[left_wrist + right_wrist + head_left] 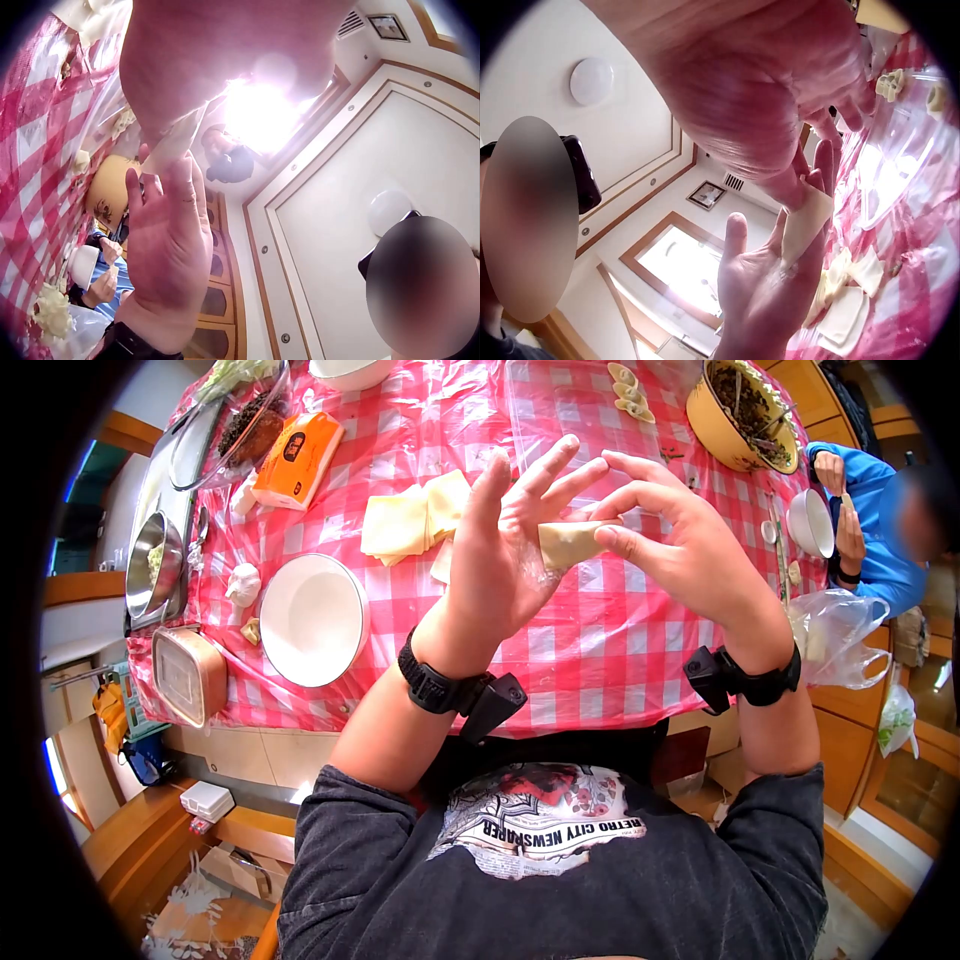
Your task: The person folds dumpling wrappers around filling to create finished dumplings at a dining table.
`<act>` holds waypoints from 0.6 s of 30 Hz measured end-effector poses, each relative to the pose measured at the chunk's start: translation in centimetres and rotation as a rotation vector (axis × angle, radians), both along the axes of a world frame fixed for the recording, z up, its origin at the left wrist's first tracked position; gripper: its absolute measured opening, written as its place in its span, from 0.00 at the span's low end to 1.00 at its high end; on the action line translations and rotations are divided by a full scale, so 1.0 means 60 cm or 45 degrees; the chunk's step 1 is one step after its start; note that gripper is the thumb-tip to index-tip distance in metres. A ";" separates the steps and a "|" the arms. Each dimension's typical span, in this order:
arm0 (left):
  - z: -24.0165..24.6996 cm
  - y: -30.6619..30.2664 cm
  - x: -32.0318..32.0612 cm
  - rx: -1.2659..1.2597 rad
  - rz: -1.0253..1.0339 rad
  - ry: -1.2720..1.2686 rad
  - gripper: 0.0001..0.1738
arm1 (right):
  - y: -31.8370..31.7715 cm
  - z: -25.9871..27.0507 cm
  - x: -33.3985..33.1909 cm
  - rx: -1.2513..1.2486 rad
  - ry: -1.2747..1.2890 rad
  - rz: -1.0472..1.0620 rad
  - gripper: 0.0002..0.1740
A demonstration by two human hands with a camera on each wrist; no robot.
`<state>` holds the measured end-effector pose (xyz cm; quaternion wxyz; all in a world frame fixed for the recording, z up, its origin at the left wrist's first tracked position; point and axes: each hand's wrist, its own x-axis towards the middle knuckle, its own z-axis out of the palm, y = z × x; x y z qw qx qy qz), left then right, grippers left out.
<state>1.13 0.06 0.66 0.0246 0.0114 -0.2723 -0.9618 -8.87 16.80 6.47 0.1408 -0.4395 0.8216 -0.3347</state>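
Note:
A folded dumpling wrapper [570, 546] lies against the palm of my left hand [510, 555], whose fingers stretch out straight in the head view. My right hand [685, 545] pinches the wrapper's right end between thumb and fingers. In the right wrist view the pale wrapper [804, 225] spans from the right fingertips down to the left palm. White flour marks the left palm below it. Square yellow wrappers [395, 525] lie in a loose stack just left of my left hand, partly hidden by it.
Shaped dumplings [631, 395] stand at the far edge, near a yellow basin [715, 405] of dark filling. A white bowl [315, 620], garlic [242, 585] and an orange packet [297, 460] are on the left. At right, a person in blue [880, 500] handles a wrapper beside a plastic bag [840, 635].

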 end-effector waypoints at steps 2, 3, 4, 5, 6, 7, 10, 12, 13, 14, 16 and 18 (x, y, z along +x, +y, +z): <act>0.000 0.001 0.000 0.002 0.003 0.005 0.54 | -0.001 0.001 0.002 0.008 0.019 0.013 0.12; 0.003 0.001 0.002 0.014 0.011 -0.003 0.54 | -0.002 0.004 0.005 -0.018 -0.064 -0.026 0.10; 0.005 0.001 0.002 0.024 0.019 -0.007 0.54 | -0.004 0.006 0.008 -0.046 -0.143 -0.063 0.09; 0.006 0.001 0.001 0.024 0.022 -0.010 0.54 | -0.004 0.008 0.011 -0.045 -0.146 -0.061 0.09; 0.006 0.001 0.001 0.065 0.022 -0.014 0.54 | -0.005 0.010 0.015 -0.061 -0.145 -0.066 0.08; 0.007 -0.001 0.000 0.106 0.023 -0.019 0.53 | -0.006 0.011 0.018 -0.078 -0.145 -0.072 0.07; 0.006 -0.002 0.001 0.111 0.061 -0.030 0.52 | -0.013 0.018 0.033 -0.154 -0.028 -0.062 0.06; -0.004 -0.004 -0.003 0.153 0.058 -0.010 0.51 | -0.018 0.019 0.041 -0.187 -0.031 -0.070 0.05; -0.008 -0.005 -0.004 0.197 0.054 0.013 0.50 | -0.019 0.018 0.043 -0.220 -0.031 -0.079 0.05; -0.010 -0.006 -0.005 0.196 0.056 0.010 0.50 | -0.020 0.018 0.046 -0.220 -0.034 -0.077 0.05; -0.011 -0.006 -0.008 0.201 0.113 0.003 0.50 | -0.021 0.018 0.050 -0.200 0.093 -0.064 0.05; -0.010 -0.007 -0.009 0.230 0.118 0.019 0.50 | -0.024 0.016 0.055 -0.228 0.110 -0.041 0.05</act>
